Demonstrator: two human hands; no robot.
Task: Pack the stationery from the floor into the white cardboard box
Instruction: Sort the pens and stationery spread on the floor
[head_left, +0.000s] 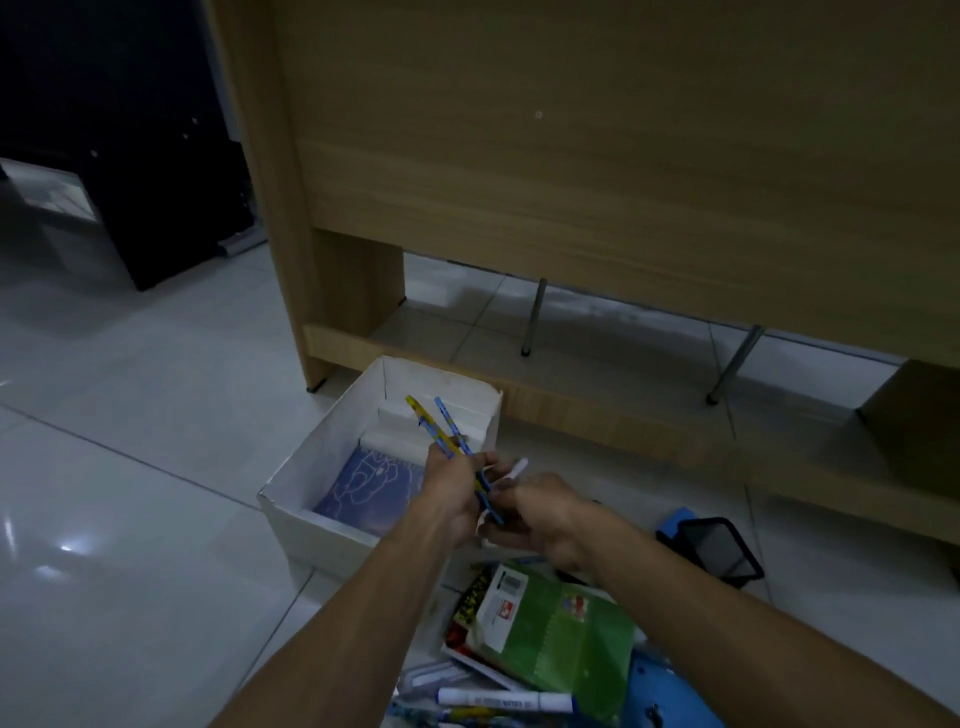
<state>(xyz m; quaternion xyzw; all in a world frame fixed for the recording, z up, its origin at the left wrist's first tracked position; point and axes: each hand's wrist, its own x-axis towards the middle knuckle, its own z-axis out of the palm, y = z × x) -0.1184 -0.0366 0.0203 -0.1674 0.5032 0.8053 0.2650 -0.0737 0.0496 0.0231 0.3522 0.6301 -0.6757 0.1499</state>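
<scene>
Two hands (457, 488) (540, 512); two pencils (452, 434)

Cardboard box (332, 447) on the floor (130, 467) in front of the desk (571, 182), a book (363, 486) lying inside it, both hands meeting above its right edge, stationery pile (545, 629) on the floor nearer and right of the box, mesh holder (719, 551) further right.
</scene>
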